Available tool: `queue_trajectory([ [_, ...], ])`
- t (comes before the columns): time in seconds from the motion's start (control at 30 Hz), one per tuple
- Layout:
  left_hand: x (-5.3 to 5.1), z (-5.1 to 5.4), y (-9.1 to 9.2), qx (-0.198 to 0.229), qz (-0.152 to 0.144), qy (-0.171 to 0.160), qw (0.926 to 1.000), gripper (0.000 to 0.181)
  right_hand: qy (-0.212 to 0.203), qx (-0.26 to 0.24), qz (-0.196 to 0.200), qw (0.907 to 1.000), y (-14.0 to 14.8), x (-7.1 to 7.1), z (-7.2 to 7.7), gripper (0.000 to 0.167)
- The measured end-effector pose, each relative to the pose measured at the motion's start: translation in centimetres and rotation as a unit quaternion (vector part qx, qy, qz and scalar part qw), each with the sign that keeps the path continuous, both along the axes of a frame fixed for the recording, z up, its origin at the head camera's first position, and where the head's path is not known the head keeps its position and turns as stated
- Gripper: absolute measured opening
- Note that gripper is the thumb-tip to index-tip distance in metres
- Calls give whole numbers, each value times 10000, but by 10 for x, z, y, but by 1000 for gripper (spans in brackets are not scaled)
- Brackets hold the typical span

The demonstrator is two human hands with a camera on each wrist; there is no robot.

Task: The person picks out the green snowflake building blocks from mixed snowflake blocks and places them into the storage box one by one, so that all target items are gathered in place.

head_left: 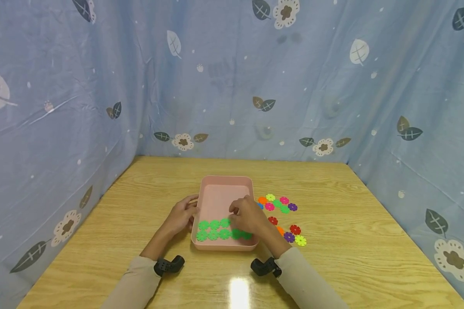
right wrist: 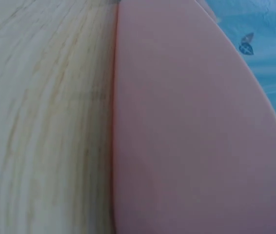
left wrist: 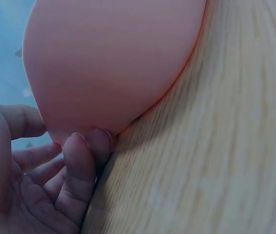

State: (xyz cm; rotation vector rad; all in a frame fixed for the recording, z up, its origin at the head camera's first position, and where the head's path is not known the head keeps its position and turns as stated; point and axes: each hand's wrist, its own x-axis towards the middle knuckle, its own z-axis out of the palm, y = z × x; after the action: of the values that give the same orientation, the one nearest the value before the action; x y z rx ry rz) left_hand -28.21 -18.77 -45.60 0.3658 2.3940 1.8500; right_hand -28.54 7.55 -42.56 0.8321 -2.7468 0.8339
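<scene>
A pink tray point(head_left: 224, 191) stands on the table with several green flower-shaped plastic discs point(head_left: 213, 234) lined up in two rows at its near end. My left hand point(head_left: 181, 216) holds the tray's left side; in the left wrist view its fingers point(left wrist: 79, 161) are bent against the outer wall and rim. Over the right half of the tray, my right hand point(head_left: 249, 214) reaches down with bent fingers close to the green rows. Its fingertips hide what lies beneath, so whether a disc is between them cannot be told. In the right wrist view only the tray's outer wall point(right wrist: 187, 122) fills the middle.
Right of the tray lie loose flower discs in mixed colours: a far group with a pink disc point(head_left: 284, 200) and a nearer one with a red disc point(head_left: 295, 229). My right forearm covers part of the nearer group. A blue patterned curtain point(head_left: 232, 86) closes off the table's back.
</scene>
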Motion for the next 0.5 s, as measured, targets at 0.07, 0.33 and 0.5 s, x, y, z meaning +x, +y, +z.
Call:
queue_trajectory([
  [0.07,0,0,-1,10,-26,23,10000,56,134,-23,45,9999,0,-1,-1,10],
  [0.33,2,0,-1,22,8,28,10000,56,1102,801,482,9895,-1,0,-6,10],
  [0.5,2,0,0,-31,66,42,10000,55,1460,1421,442,9780,-2,2,-7,15],
])
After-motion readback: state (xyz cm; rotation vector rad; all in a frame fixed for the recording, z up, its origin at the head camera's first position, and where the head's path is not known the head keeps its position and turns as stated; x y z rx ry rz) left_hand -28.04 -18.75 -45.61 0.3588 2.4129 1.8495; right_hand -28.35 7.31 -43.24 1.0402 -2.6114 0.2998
